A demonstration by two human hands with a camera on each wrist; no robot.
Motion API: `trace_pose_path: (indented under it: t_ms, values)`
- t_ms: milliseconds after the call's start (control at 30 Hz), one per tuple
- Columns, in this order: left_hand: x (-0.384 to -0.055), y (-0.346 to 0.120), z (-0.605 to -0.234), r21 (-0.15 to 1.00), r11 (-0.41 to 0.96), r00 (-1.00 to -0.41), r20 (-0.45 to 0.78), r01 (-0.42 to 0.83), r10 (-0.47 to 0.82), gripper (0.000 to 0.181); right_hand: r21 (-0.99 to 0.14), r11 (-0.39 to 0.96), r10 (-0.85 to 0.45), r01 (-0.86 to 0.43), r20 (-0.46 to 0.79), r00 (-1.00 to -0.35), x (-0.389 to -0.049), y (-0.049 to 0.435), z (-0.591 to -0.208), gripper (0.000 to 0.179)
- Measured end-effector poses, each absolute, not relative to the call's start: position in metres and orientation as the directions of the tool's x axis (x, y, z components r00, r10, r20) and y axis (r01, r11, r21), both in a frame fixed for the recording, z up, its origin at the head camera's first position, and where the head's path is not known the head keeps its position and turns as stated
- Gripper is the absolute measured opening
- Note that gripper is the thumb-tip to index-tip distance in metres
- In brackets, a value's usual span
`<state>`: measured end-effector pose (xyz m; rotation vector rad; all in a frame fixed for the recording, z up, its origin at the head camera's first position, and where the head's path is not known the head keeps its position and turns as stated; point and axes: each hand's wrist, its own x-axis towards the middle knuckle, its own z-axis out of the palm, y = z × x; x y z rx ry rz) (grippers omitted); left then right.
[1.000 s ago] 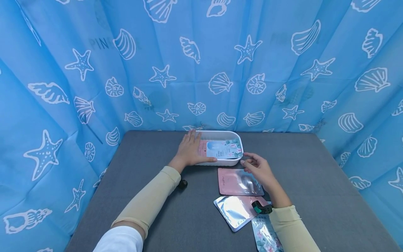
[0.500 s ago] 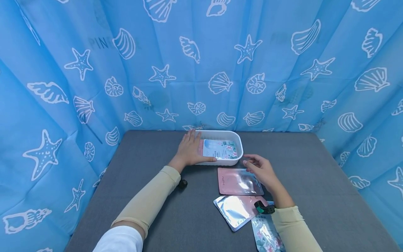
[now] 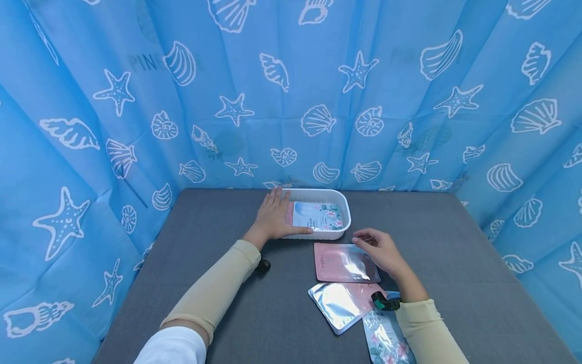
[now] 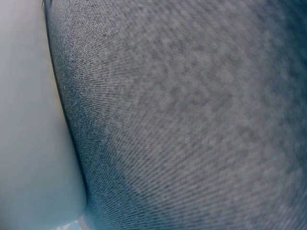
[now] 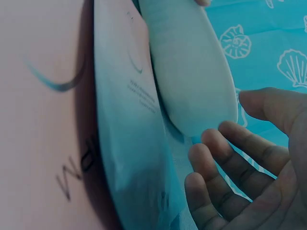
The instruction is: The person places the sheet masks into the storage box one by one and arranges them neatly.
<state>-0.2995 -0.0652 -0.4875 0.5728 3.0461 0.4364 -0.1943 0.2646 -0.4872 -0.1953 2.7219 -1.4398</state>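
Head view: your flat left hand (image 3: 273,218) pressed the white tray (image 3: 344,202) holding a flowery packet (image 3: 317,215); your relaxed right hand (image 3: 381,251) touched the pink packet (image 3: 338,263) beside it.

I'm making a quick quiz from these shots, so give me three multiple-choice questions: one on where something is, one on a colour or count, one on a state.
1. Where does the left hand rest?
A. on the left end of the white tray
B. on the silver sachet
C. flat on the curtain

2. What colour is the sachet lying just in front of the tray?
A. green
B. pink
C. black

3. How is the right hand now?
A. clenched round the tray
B. pinching a sachet in the air
C. fingers loosely spread, holding nothing, above the sachet's far right corner

Answers:
1 A, the head view shows the palm and fingers laid over the tray's left rim.
2 B, its face is pink in the head and right wrist views.
3 C, the right wrist view shows relaxed, parted fingers with nothing between them.
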Motion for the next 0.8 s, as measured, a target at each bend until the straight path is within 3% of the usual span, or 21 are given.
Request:
trace_pose_path:
  t_ms: [433,800]
  values:
    - [-0.3,-0.066,-0.488,0.271,0.894,-0.933,0.047,0.356,0.358,0.144,-0.749,0.643,-0.198,-0.158,0.036,-0.98,-0.195,0.263,-0.496,0.034]
    - [-0.299,-0.065,-0.488,0.274,0.893,-0.933,0.047,0.356,0.358,0.144,-0.679,0.719,-0.24,-0.144,-0.049,-0.969,-0.198,0.255,-0.496,0.043]
